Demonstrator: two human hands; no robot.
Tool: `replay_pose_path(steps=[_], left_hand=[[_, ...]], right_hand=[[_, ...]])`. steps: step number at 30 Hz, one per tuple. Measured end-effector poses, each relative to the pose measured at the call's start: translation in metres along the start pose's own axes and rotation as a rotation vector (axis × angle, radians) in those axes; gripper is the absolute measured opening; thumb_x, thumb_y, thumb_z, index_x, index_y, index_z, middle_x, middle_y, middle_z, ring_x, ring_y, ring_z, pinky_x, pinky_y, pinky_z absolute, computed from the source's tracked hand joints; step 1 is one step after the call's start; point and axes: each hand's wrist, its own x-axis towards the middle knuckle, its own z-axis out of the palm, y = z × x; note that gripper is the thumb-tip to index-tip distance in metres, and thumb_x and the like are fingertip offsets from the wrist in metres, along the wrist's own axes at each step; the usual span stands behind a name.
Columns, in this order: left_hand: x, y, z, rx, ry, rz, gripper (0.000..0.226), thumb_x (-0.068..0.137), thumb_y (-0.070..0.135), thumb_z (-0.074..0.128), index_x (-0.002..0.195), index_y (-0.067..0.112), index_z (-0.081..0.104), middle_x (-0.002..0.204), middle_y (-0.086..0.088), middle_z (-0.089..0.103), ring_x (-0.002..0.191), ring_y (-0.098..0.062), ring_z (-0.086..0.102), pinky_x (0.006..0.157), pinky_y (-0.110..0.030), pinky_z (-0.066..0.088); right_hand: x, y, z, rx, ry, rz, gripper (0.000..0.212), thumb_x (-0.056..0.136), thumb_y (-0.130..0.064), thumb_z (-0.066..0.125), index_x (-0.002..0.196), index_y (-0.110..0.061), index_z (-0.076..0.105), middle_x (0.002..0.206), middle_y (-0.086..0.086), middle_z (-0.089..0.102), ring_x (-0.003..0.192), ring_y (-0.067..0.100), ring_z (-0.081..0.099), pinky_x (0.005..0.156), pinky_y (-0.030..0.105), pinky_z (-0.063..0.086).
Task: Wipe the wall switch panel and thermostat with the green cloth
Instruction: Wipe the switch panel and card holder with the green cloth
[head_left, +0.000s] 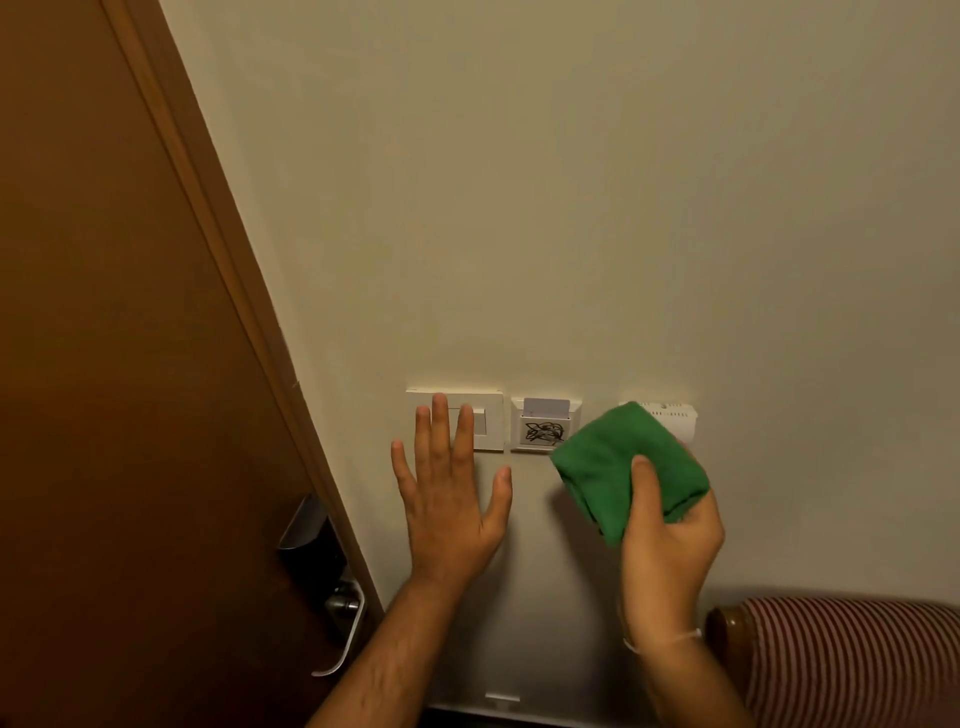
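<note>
A white switch panel is set in the beige wall, low in the head view. My left hand lies flat and open against the wall, its fingertips over the panel's left part. Right of it sits a white key-card holder with a black scribble and a card in its slot. Further right is the white thermostat, mostly hidden by the folded green cloth. My right hand grips that cloth from below, thumb on its front, and holds it over the thermostat's left side.
A brown wooden door fills the left, with a metal lock plate and lever handle near my left forearm. A red-and-white striped upholstered chair back with a wooden end stands at the bottom right. A small white fitting sits low on the wall.
</note>
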Motion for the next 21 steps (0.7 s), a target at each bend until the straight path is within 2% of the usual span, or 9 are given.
replay_pose_path(steps=[2, 3, 6, 9, 12, 15, 17, 21], left_hand=[[0.022, -0.001, -0.002, -0.035, 0.018, 0.01, 0.08, 0.116, 0.06, 0.027, 0.18, 0.029, -0.009, 0.188, -0.002, -0.012, 0.175, -0.026, -0.004, 0.139, -0.051, -0.011], [0.034, -0.001, -0.003, -0.05, 0.025, 0.017, 0.078, 0.116, 0.063, 0.022, 0.18, 0.03, -0.01, 0.188, -0.001, -0.013, 0.175, -0.025, -0.005, 0.138, -0.051, -0.012], [0.07, 0.0, -0.003, -0.054, 0.058, 0.076, 0.077, 0.116, 0.062, 0.021, 0.179, 0.031, -0.011, 0.187, 0.0, -0.016, 0.175, -0.023, -0.01, 0.138, -0.051, -0.013], [0.104, 0.002, -0.001, -0.053, 0.086, 0.105, 0.083, 0.114, 0.051, 0.037, 0.179, 0.028, -0.008, 0.186, 0.001, -0.017, 0.174, -0.021, -0.014, 0.137, -0.05, -0.014], [0.131, 0.001, 0.003, -0.036, 0.095, 0.069, 0.084, 0.113, 0.046, 0.043, 0.18, 0.02, 0.002, 0.185, 0.0, -0.017, 0.173, -0.019, -0.018, 0.137, -0.048, -0.016], [0.145, -0.005, 0.01, -0.027, 0.1, 0.057, 0.08, 0.115, 0.043, 0.044, 0.181, 0.02, 0.004, 0.188, -0.004, -0.011, 0.173, -0.02, -0.016, 0.138, -0.048, -0.014], [0.147, -0.01, 0.016, -0.022, 0.105, 0.072, 0.079, 0.116, 0.044, 0.041, 0.181, 0.021, 0.003, 0.188, -0.006, -0.01, 0.173, -0.021, -0.015, 0.138, -0.049, -0.012], [0.145, -0.016, 0.028, -0.015, 0.119, 0.098, 0.073, 0.119, 0.046, 0.029, 0.178, 0.03, -0.01, 0.184, -0.001, -0.024, 0.172, -0.021, -0.019, 0.137, -0.049, -0.015]], right_hand=[[0.007, -0.006, 0.01, 0.118, 0.077, 0.109, 0.022, 0.1, -0.01, 0.07, 0.112, -0.027, 0.074, 0.114, -0.007, 0.079, 0.105, 0.009, 0.077, 0.075, 0.015, 0.061], [0.01, -0.008, 0.013, 0.148, 0.088, 0.131, 0.022, 0.098, -0.011, 0.073, 0.115, -0.025, 0.074, 0.117, -0.003, 0.079, 0.106, 0.013, 0.077, 0.076, 0.018, 0.063], [0.015, -0.011, 0.023, 0.142, 0.048, 0.088, 0.052, 0.089, -0.003, 0.081, 0.138, -0.014, 0.066, 0.13, 0.004, 0.075, 0.116, 0.018, 0.075, 0.09, 0.029, 0.065], [0.019, -0.014, 0.036, -0.022, -0.007, -0.109, 0.069, 0.086, 0.004, 0.082, 0.148, -0.017, 0.059, 0.141, -0.002, 0.069, 0.126, 0.011, 0.069, 0.105, 0.029, 0.058], [0.022, -0.008, 0.047, -0.165, -0.05, -0.391, 0.063, 0.092, 0.002, 0.077, 0.15, -0.014, 0.057, 0.148, -0.005, 0.064, 0.135, 0.007, 0.063, 0.112, 0.024, 0.051], [0.031, 0.01, 0.05, -0.339, -0.123, -0.688, 0.052, 0.102, -0.017, 0.067, 0.151, -0.007, 0.055, 0.16, 0.011, 0.052, 0.148, 0.02, 0.052, 0.122, 0.025, 0.042], [0.04, 0.027, 0.046, -0.433, -0.166, -0.78, 0.051, 0.107, -0.027, 0.059, 0.151, -0.003, 0.054, 0.165, 0.015, 0.043, 0.155, 0.03, 0.041, 0.126, 0.03, 0.036], [0.05, 0.068, 0.032, -0.64, -0.213, -0.854, 0.049, 0.109, -0.023, 0.057, 0.154, -0.006, 0.05, 0.169, 0.013, 0.036, 0.161, 0.035, 0.026, 0.132, 0.047, 0.024]])
